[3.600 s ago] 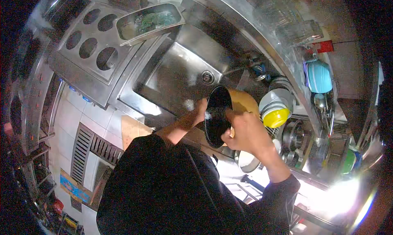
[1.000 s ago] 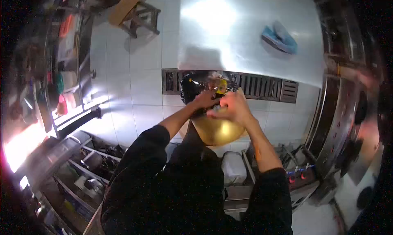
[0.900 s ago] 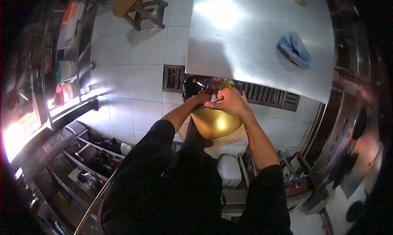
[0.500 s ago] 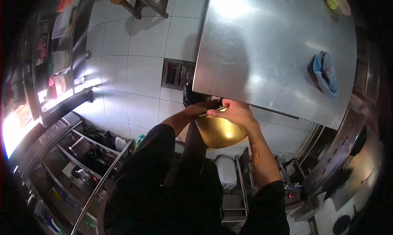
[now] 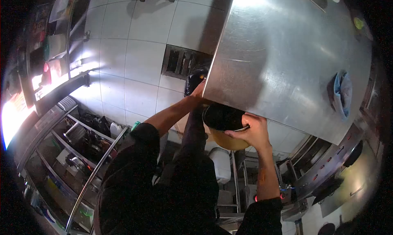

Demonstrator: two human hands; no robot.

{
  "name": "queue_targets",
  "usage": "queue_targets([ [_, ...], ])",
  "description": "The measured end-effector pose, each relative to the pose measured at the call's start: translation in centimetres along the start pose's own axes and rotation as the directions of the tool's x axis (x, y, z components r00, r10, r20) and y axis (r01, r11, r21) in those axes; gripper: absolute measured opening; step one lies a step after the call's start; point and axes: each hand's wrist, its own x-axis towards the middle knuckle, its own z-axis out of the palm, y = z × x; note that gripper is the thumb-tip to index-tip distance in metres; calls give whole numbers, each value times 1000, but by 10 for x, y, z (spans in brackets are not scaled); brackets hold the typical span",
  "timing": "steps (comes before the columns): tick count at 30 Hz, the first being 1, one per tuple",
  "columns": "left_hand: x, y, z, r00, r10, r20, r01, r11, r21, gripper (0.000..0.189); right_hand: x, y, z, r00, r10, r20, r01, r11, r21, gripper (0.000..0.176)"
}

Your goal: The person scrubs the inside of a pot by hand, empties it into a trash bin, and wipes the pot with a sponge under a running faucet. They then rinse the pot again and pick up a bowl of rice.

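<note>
Below the near edge of the steel table [image 5: 286, 63], my right hand [image 5: 254, 130] grips the rim of a golden bowl [image 5: 229, 140]. The bowl's dark inside shows under the table edge. My left hand [image 5: 199, 89] is by the table's near left corner, beside a black bag [image 5: 193, 82] on the floor; its fingers are mostly hidden, and whether it holds anything cannot be made out.
A floor drain grate [image 5: 178, 62] lies left of the table. On the table rests a blue cloth [image 5: 343, 93]. Metal racks [image 5: 94, 153] stand at the lower left, a white container [image 5: 221, 165] near my legs, and a stove [image 5: 323, 165] at the right.
My left hand has left the bowl and moved left and up to the black bag. The bowl has tilted, showing its dark inside, with my right hand still on its rim. The view has shifted.
</note>
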Motion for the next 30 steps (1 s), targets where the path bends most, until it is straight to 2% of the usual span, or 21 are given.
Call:
queue_targets([
  [1, 1, 31, -2, 985, 47, 168, -89, 964, 250, 26, -2, 1, 0, 1000, -20, 0, 20, 1000, 9, 67],
  [2, -1, 51, -3, 939, 50, 340, -213, 860, 464, 22, -2, -2, -1, 1000, -17, 8, 16, 1000, 9, 67],
  [6, -7, 74, 39, 953, 89, 288, -221, 855, 468, 19, -4, -3, -2, 994, -110, -10, 110, 994, 21, 65],
  [7, 3, 81, 39, 682, -15, 731, -494, 728, 475, 17, -4, -2, 0, 991, -135, -20, 135, 990, 31, 64],
  [8, 3, 75, 42, 478, -115, 871, -623, 655, 428, 17, -1, -6, -2, 991, -134, -14, 134, 990, 31, 64],
  [9, 4, 66, 45, 241, -206, 948, -723, 613, 317, 17, 3, -14, -7, 987, -156, 48, 158, 987, -43, 62],
  [10, 3, 61, 50, 152, -288, 946, -686, 658, 310, 17, 7, -20, -9, 978, -175, 111, 187, 975, -116, 61],
  [11, -1, 52, 55, 168, -344, 924, -600, 708, 373, 17, 9, -20, -5, 977, -177, 117, 190, 975, -118, 61],
  [13, -9, 28, 64, 273, -400, 875, -397, 782, 481, 17, 11, -22, 2, 989, -103, 104, 115, 986, -117, 63],
  [16, -17, 0, 71, 429, -403, 809, -263, 801, 539, 16, 14, -25, 0, 984, -123, 130, 147, 970, -194, 67],
  [20, -19, -26, 70, 619, -365, 695, -191, 789, 584, 17, 7, -7, 4, 985, -43, 166, 87, 959, -270, 70],
  [22, -18, -31, 64, 712, -332, 619, -159, 782, 602, 17, 6, 0, 8, 989, 72, 132, -35, 964, -265, 71],
  [24, -20, -33, 57, 787, -300, 539, -131, 773, 621, 17, 6, 4, 11, 993, 74, 89, -50, 968, -244, 71],
  [26, -22, -32, 54, 844, -257, 471, -108, 778, 619, 18, 7, 4, 10, 996, 82, 46, -70, 971, -228, 72],
  [28, -22, -29, 54, 884, -216, 415, -88, 794, 601, 18, 7, 0, 5, 985, 145, 97, -120, 967, -226, 72],
  [30, -23, -23, 52, 910, -183, 373, -74, 812, 579, 19, 5, 2, 4, 986, 133, 95, -107, 965, -239, 72],
])
